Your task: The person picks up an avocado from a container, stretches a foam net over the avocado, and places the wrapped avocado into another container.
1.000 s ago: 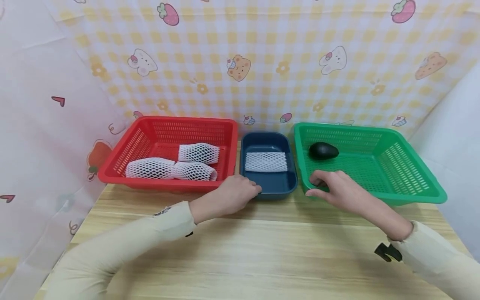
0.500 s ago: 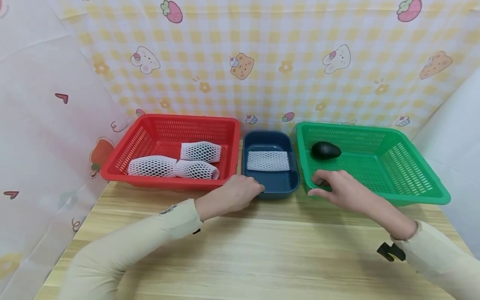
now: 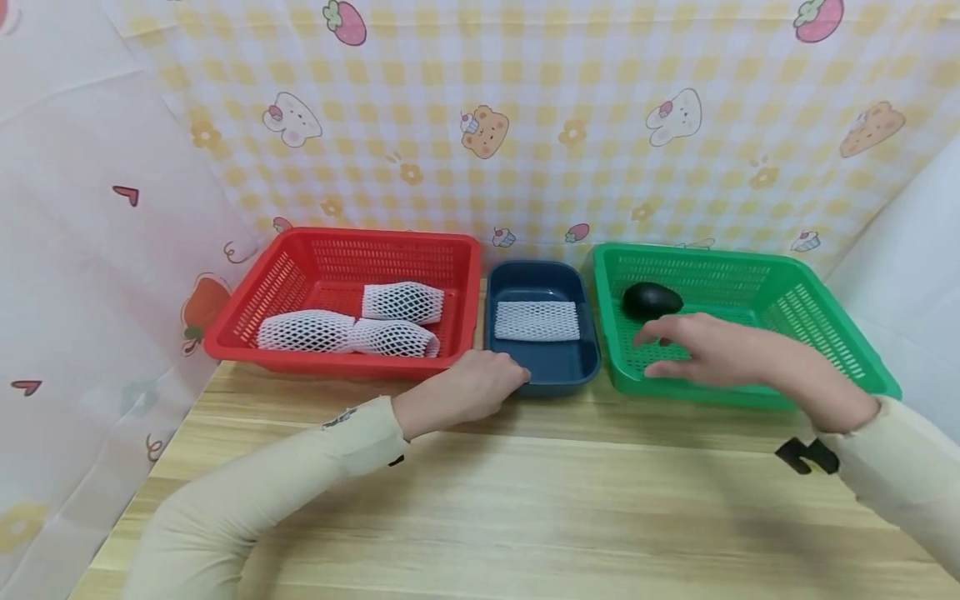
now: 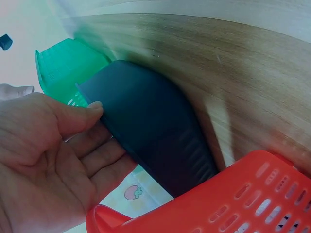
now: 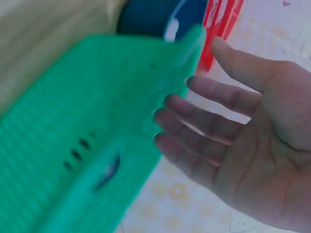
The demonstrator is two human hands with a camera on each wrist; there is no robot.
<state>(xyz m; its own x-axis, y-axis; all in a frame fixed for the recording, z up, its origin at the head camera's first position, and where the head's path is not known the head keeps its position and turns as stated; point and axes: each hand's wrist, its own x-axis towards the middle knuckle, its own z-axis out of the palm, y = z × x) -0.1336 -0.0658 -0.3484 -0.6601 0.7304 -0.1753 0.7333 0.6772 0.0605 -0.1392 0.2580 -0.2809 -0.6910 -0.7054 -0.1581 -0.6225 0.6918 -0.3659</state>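
Note:
My left hand [image 3: 472, 387] pinches the near rim of the dark blue plastic bin [image 3: 551, 367]. In the left wrist view the thumb lies outside the bin's wall and the fingers lie inside it. A white foam net sleeve [image 3: 537, 322] lies flat in the bin. My right hand [image 3: 712, 350] hovers over the near left part of the green basket [image 3: 750, 396], its fingers loosely spread and nothing between them. Just beyond its fingertips, a smooth, dark, egg-shaped fruit [image 3: 651, 301] lies in that basket.
Left of the bin stands a red basket [image 3: 337, 362] with several bulging white foam net sleeves [image 3: 403, 302] in it. All three containers sit on a wooden table [image 3: 525, 517]. A patterned cloth [image 3: 525, 75] hangs behind them.
My right hand has let go of the green basket's near rim and risen over the basket, its fingers opening. My left hand has stayed on the bin. The head view has shifted slightly.

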